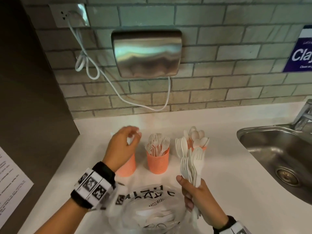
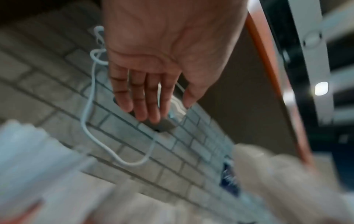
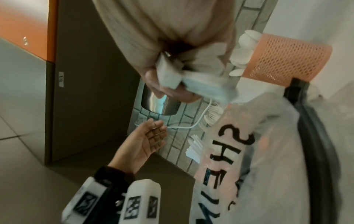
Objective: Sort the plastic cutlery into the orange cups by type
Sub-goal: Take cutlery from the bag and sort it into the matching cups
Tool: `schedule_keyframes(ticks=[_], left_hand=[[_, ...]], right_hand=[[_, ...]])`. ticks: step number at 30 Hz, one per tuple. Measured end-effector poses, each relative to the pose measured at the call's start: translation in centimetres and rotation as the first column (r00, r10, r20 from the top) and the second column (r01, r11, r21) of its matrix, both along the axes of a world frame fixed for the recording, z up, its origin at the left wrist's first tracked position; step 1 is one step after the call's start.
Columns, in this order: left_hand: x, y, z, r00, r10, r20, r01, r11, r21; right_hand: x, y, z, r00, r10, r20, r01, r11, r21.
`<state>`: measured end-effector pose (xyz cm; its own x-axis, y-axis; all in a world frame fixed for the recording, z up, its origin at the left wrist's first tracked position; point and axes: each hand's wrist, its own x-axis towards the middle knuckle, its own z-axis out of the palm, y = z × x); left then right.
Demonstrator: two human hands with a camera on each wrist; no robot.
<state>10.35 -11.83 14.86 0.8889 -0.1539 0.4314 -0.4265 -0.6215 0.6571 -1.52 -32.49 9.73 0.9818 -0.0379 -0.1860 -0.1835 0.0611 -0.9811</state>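
Observation:
Three orange mesh cups stand in a row on the white counter [image 1: 228,174]. The left cup [image 1: 126,168] is half hidden under my left hand [image 1: 133,137], which hovers above it, fingers relaxed and empty [image 2: 153,109]. White forks fill the middle cup [image 1: 157,162]. The right cup [image 1: 203,148] [image 3: 287,60] holds white spoons and is mostly behind a mixed bundle of white cutlery [image 1: 190,164]. My right hand [image 1: 194,195] grips that bundle by its handles [image 3: 172,78]. A clear printed plastic bag [image 1: 152,208] with more cutlery lies in front of me.
A steel sink [image 1: 270,149] and tap [image 1: 303,115] sit at the right. On the tiled wall hang a steel hand dryer [image 1: 146,53] and its looped white cable [image 1: 94,65]. A dark cabinet panel [image 1: 33,98] and a printed sheet [image 1: 10,183] bound the left.

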Motion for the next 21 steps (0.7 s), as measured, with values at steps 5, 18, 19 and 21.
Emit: schedule_keyframes(ticks=[5, 18, 19, 21], left_hand=[[-7.5, -4.4, -1.5, 0.959, -0.179, -0.22, 0.158, 0.982, -0.107], [-9.7, -8.2, -5.0, 0.934, -0.191, -0.302, 0.024, 0.877, -0.48], [-9.6, -8.3, -4.8, 0.938, -0.185, -0.292, 0.001, 0.846, -0.534], [-9.6, -8.5, -4.1, 0.944, -0.182, -0.275, -0.048, 0.749, -0.66]], right_hand=[[-0.1, 1.0, -0.4, 1.0, -0.014, 0.005, 0.013, 0.997, 0.073], [-2.2, 1.4, -0.5, 0.992, 0.053, 0.111, -0.049, 0.998, -0.036], [-2.4, 1.4, -0.6, 0.991, 0.058, 0.117, -0.052, 0.997, -0.05], [-2.7, 1.4, -0.8, 0.991, 0.057, 0.124, -0.048, 0.996, -0.073]])
